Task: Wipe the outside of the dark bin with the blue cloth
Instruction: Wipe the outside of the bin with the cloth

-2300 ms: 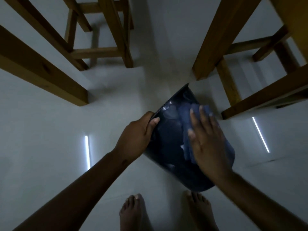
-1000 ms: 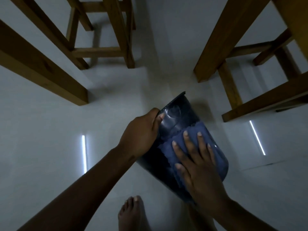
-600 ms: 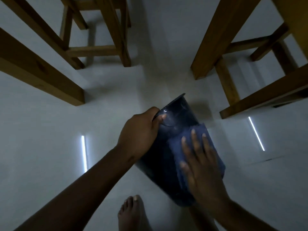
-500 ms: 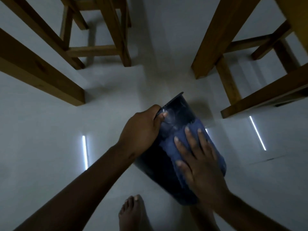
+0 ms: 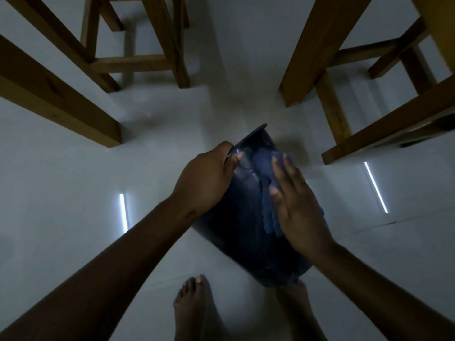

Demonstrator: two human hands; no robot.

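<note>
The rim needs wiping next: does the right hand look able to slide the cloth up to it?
Probably yes: the right hand presses the blue cloth just below the rim, with bare bin wall between.

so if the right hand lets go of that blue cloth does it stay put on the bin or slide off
Probably slides off. The blue cloth looks thin and floppy, draping with a wavy edge over the dark bin. The bin's side seems glossy and curved, and it is tilted in the left hand, so there is little to catch on. Only the flat right hand appears to pin it.

Blue cloth (image 5: pixel 267 193) mostly hidden under right hand (image 5: pixel 300 207).
</note>
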